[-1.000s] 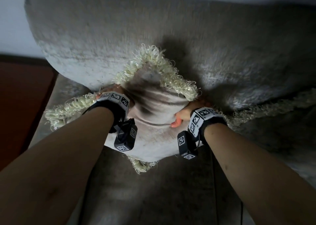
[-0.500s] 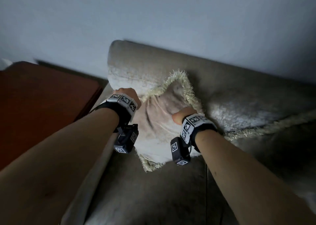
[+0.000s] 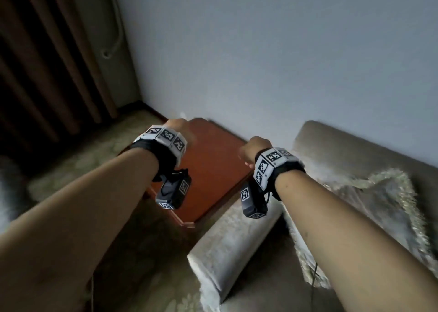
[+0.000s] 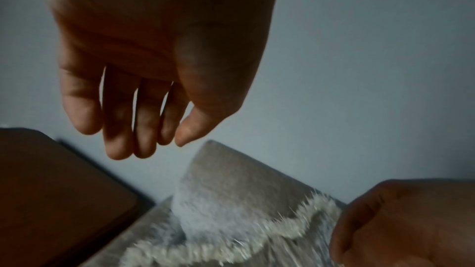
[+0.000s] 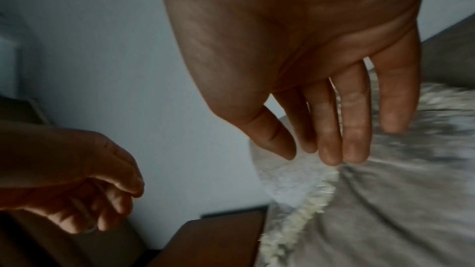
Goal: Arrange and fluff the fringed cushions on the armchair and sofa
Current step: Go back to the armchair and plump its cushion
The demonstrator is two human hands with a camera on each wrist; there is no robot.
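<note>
The sofa (image 3: 241,236) fills the lower right of the frame, with the fringed cushion (image 3: 384,207) lying against its back at right. Mid-frame, above the red-brown desk (image 3: 213,167), the left hand (image 3: 176,124) and right hand (image 3: 253,149) hang empty, fingers (image 4: 115,121) loosely extended and close together.
</note>
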